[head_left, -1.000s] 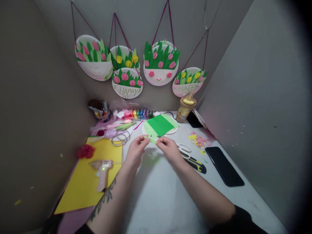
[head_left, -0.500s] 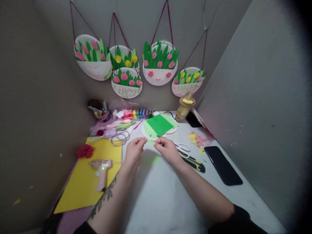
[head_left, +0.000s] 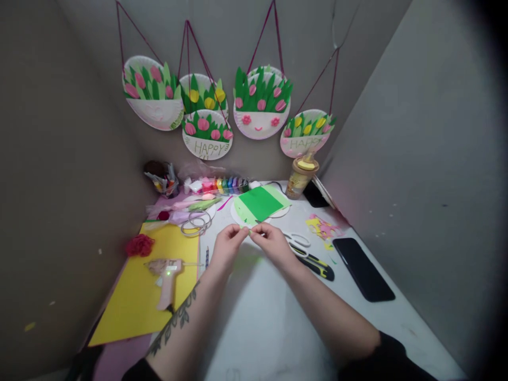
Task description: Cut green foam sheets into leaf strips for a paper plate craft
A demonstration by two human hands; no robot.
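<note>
My left hand point(head_left: 229, 244) and my right hand point(head_left: 272, 242) meet fingertip to fingertip above the middle of the table. Both are closed in a pinch on a small piece of light green paper point(head_left: 248, 228), mostly hidden by the fingers. Just beyond them, a dark green sheet point(head_left: 262, 202) and light green paper point(head_left: 283, 198) lie on white paper plates point(head_left: 238, 216). White-handled scissors point(head_left: 298, 241) and a black and yellow utility knife point(head_left: 317, 266) rest beside my right wrist. Near my left forearm, a pink glue gun point(head_left: 169, 280) with a green light lies on yellow paper point(head_left: 130, 304).
A black phone point(head_left: 364, 269) lies at the right, near pink and yellow paper scraps point(head_left: 323, 227). A lidded cup point(head_left: 300, 180) stands at the back right. Pens in a holder point(head_left: 164, 182), colourful clay packs point(head_left: 222, 185) and silver rings point(head_left: 196, 222) sit back left. Decorated plates point(head_left: 262, 124) hang on the wall.
My left hand has moved right, bringing its fingertips up to those of my right hand. The green paper shows less between them. A dark pencil-like stick has come into view beside my left wrist.
</note>
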